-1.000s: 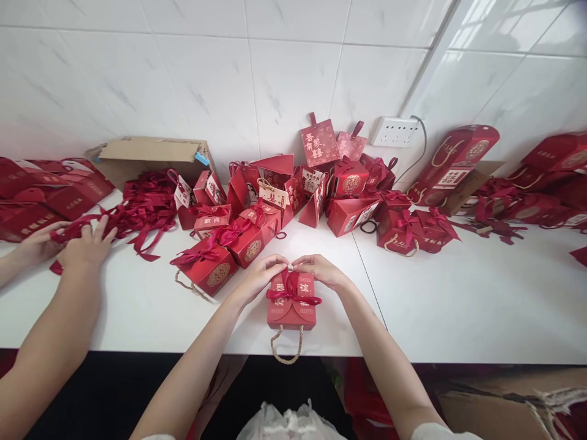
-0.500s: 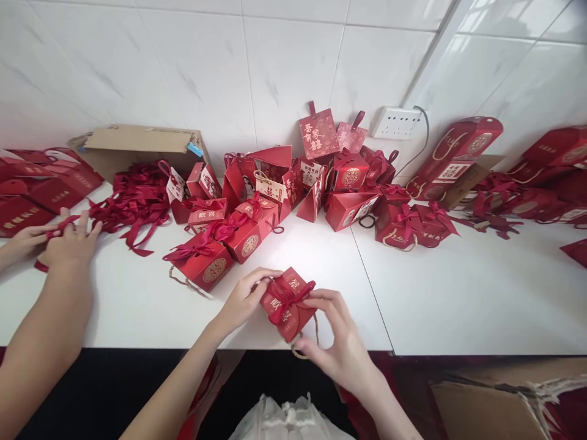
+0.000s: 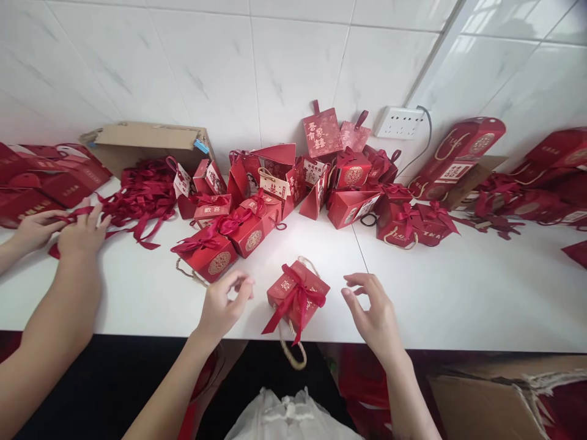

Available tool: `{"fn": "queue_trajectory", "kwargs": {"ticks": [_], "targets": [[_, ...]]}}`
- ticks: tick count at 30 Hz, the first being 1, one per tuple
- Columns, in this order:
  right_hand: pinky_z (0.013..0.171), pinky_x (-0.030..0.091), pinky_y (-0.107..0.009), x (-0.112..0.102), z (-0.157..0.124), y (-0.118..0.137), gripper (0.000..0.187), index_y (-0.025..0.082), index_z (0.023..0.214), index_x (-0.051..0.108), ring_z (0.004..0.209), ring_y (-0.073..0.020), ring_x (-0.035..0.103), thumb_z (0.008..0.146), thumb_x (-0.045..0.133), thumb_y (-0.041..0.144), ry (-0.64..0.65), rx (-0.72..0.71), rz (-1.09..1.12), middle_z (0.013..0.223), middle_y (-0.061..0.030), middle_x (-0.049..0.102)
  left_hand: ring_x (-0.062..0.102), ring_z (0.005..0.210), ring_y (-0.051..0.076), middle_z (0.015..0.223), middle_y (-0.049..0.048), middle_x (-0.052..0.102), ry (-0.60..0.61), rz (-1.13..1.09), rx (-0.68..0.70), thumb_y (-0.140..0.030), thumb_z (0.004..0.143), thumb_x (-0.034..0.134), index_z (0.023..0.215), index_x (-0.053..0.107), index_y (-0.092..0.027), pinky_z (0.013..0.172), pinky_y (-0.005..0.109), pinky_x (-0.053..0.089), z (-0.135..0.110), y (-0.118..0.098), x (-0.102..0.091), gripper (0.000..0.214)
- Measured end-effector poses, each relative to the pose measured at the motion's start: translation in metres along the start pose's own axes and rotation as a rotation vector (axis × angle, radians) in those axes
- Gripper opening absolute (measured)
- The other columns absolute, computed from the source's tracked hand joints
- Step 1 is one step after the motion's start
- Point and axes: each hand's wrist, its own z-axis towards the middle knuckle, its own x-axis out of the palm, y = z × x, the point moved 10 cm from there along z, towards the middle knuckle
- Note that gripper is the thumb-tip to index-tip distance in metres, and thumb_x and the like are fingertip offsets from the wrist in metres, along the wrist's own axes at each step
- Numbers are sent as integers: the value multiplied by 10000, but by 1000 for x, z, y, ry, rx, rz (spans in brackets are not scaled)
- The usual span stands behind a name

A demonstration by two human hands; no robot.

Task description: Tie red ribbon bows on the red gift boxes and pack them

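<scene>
A small red gift box (image 3: 277,287) with gold lettering stands on the white table (image 3: 458,305) near its front edge. Its red ribbon (image 3: 300,296) is tied in a bow on top, the tails hanging over the side. One twisted rope handle (image 3: 293,357) droops past the table edge; another loops up behind the box. Left of the box, my left hand (image 3: 224,305) is empty, fingers loosely bent and thumb apart. To the right, my right hand (image 3: 371,311) hovers with its fingers bent, also empty. Neither hand touches the box.
Finished-looking red boxes with bows (image 3: 211,256) stand behind on the left. More boxes (image 3: 408,223) line the wall. A cardboard carton (image 3: 151,135) sits behind a heap of red ribbons (image 3: 147,189). At far left, another person's hands (image 3: 85,235) handle ribbon. A power strip (image 3: 398,122) is wall-mounted.
Both my hands have let go of the gift box and drawn apart to either side. The box has been turned, and its bow tails now point toward me. The other person's hands stay on ribbon.
</scene>
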Motion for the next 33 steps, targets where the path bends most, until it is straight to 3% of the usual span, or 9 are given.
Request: {"fn": "queue_trajectory", "kwargs": {"ticks": [2,5,8,12,16,19,24,27,33], "targets": [[630,504,-302,11,-2,8,243,198,918,567,684,-166,553,887,502,430,71,18,12,777,-35,577,601,792,152,834,32,658,11,5,69,-299,828,474,869,601,-183,690,236,484,19,-11,8,177],[596,482,-274,28,-5,20,225,194,825,567,614,-147,522,845,572,418,145,27,44,701,-14,565,565,1040,176,1133,53,614,266,-34,198,-267,825,476,1059,585,-205,864,275,465,39,-27,46,266],[592,472,-262,40,-3,20,161,197,743,551,592,-136,515,854,551,313,165,53,101,676,-7,573,594,955,164,1041,33,643,449,-43,145,-323,852,460,991,600,-202,748,237,486,43,-22,69,232],[599,471,-268,40,7,0,119,198,741,573,615,-142,537,842,531,246,117,130,155,702,-10,607,571,707,126,738,-10,617,490,7,93,-378,860,459,745,576,-170,640,215,442,32,-16,66,266],[619,489,-296,20,15,3,89,188,886,575,669,-160,551,849,525,252,-28,86,88,777,-31,594,558,692,116,705,-25,599,698,-31,170,-298,815,521,703,542,-172,687,219,437,8,-29,71,170],[667,499,-319,9,11,37,107,188,961,556,761,-178,557,871,517,230,-100,-88,51,852,-55,578,561,785,130,854,-1,605,590,-49,221,-255,776,581,899,536,-184,760,245,451,13,-37,62,149],[785,482,-392,44,-11,94,151,176,995,603,929,-232,559,860,575,236,137,-404,-27,978,-103,596,550,865,138,941,29,566,475,-51,314,-264,845,535,940,556,-196,797,266,455,25,-44,64,119],[848,459,-433,58,-17,96,212,171,1070,598,1021,-255,551,864,564,206,216,-455,-79,1074,-124,597,558,832,135,866,20,573,485,-14,336,-220,862,494,808,563,-187,779,266,456,28,-48,68,94],[942,461,-404,48,-14,79,94,186,930,626,1108,-224,551,876,549,186,311,-443,144,1037,-95,636,564,845,155,844,21,590,554,116,440,-174,801,560,777,570,-185,774,274,456,21,-61,73,27]]}}
